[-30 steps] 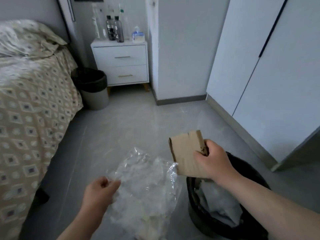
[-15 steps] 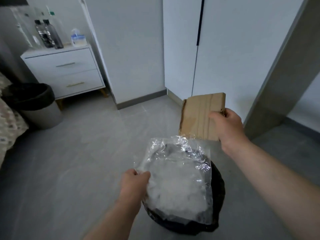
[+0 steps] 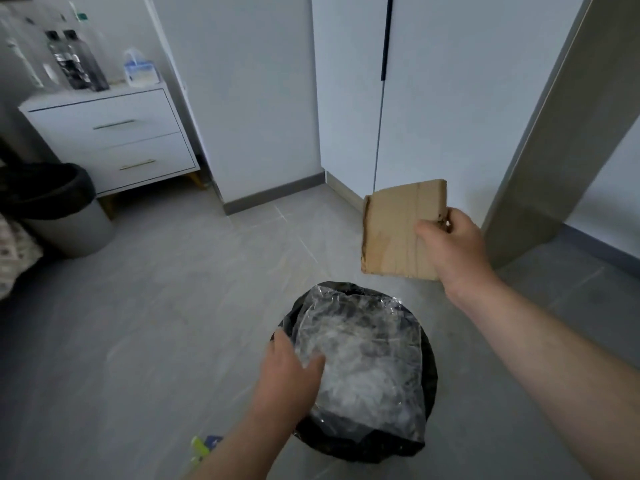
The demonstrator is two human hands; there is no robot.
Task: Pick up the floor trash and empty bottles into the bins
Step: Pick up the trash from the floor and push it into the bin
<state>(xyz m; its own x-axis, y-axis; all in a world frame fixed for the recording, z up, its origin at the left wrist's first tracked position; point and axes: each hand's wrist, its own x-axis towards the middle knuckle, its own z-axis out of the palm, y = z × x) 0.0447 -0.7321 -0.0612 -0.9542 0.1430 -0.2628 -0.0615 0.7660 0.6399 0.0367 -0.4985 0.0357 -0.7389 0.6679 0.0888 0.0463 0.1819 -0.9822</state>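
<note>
A crumpled clear plastic bag [image 3: 363,355] lies across the mouth of a black-lined bin [image 3: 429,382] on the floor in front of me. My left hand [image 3: 291,368] holds the bag's left edge, thumb on top of the plastic. My right hand [image 3: 450,244] grips a torn piece of brown cardboard [image 3: 394,230] up and to the right of the bin. Two dark bottles [image 3: 76,60] stand on the white nightstand [image 3: 110,133] at the far left.
A second black-lined bin [image 3: 59,209] stands beside the nightstand, next to the bed's edge [image 3: 14,258]. White wardrobe doors [image 3: 450,91] and a grey door frame [image 3: 540,161] rise ahead and to the right. A small yellow and blue scrap [image 3: 204,445] lies on the grey tiles by my left forearm.
My view swung right, away from the bed. My left hand carried the plastic bag over the bin and lowered it onto the mouth. The right hand lifted the cardboard up to the right.
</note>
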